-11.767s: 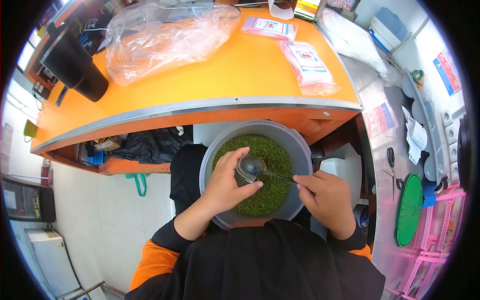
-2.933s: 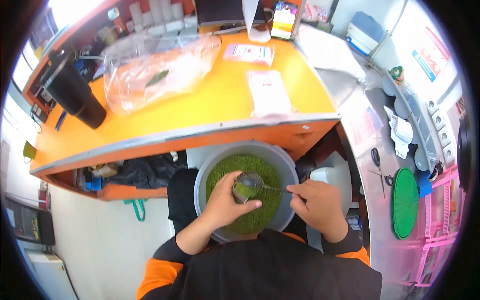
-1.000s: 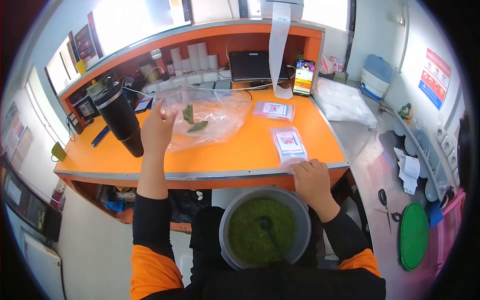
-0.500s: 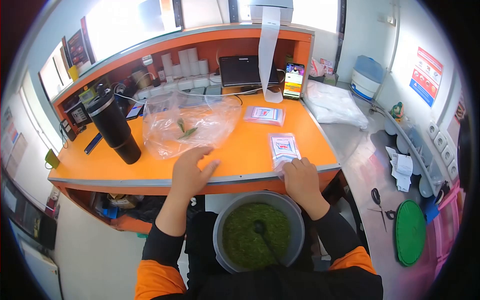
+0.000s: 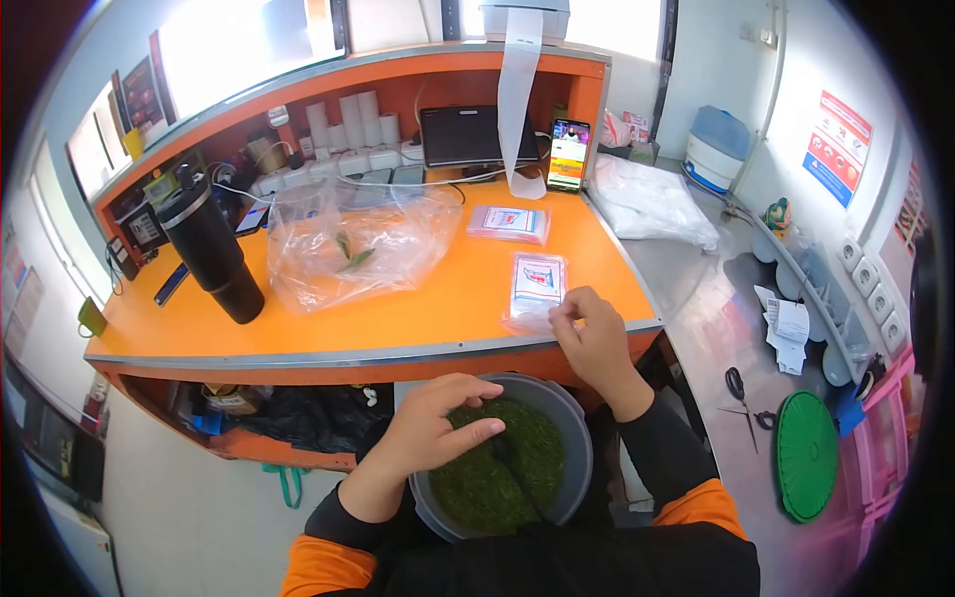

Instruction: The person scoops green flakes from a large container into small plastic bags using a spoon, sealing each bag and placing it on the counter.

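My left hand [image 5: 443, 423] hovers over the left rim of a grey tub [image 5: 582, 463], thumb and fingers apart, holding nothing. Shredded green leafy stuff [image 5: 527, 423] fills the tub, and a black-handled ladle or spoon [image 5: 507, 458] stands in it. At the counter's front edge, my right hand [image 5: 595, 343] pinches the lower right corner of a clear plastic pouch [image 5: 538, 284] with a printed label. That pouch lies flat on the orange counter [image 5: 398, 323]. Behind it rests a second stack of printed pouches [image 5: 508, 223].
A clear plastic bag [image 5: 363, 244] with green leaves [image 5: 353, 259] lies mid-counter, beside a black tumbler [image 5: 211, 249]. A phone [image 5: 568, 156] stands upright at the back. Scissors [image 5: 741, 403] and a green lid [image 5: 807, 458] lie on the steel table at right.
My left hand has come down from the counter edge to over the tub. My right hand has shifted up slightly along the pouch's edge. The view has turned a little.
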Demonstrator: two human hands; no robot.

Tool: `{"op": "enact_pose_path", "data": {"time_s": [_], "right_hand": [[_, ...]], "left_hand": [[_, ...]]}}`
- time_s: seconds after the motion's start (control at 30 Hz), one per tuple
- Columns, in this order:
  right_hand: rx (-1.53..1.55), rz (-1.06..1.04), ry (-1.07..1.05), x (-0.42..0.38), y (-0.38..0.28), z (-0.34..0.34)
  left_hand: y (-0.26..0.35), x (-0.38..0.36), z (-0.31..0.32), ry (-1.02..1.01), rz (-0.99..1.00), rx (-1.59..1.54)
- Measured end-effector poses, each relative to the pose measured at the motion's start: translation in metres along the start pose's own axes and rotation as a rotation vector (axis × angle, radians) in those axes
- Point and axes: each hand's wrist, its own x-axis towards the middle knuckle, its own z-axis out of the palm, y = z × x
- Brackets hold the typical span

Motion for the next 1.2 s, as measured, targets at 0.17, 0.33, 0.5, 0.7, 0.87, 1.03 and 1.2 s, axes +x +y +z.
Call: {"op": "enact_pose_path", "data": {"time_s": [0.17, 0.33, 0.5, 0.7, 0.87, 1.03, 1.2], "right_hand": [[0.870, 0.323, 0.036, -0.027, -0.040, -0.003], [1.118, 0.446, 0.019, -0.051, -0.042, 0.009], [0.894, 0.475, 0.096, -0.062, -0.032, 0.016], [0.702, 0.564, 0.150, -0.070, -0.019, -0.012], [0.185, 0.146, -0.574, -0.071, -0.054, -0.031], [0.389, 0.200, -0.761, -0.101, -0.048, 0.006], [0.470, 0.317, -0.849, -0.104, -0.035, 0.010]], "left_hand": [[-0.012, 0.003, 0.040, 0.112, -0.374, -0.796], [-0.029, -0.007, 0.042, -0.074, -0.399, -0.735], [-0.035, -0.014, 0.040, -0.050, -0.424, -0.377], [-0.029, -0.021, 0.030, -0.061, -0.431, -0.144], [-0.029, -0.026, 0.028, -0.229, -0.281, 0.054], [-0.032, -0.033, 0.049, -0.427, -0.121, 0.286], [-0.036, -0.039, 0.054, -0.380, -0.135, 0.029]]}}
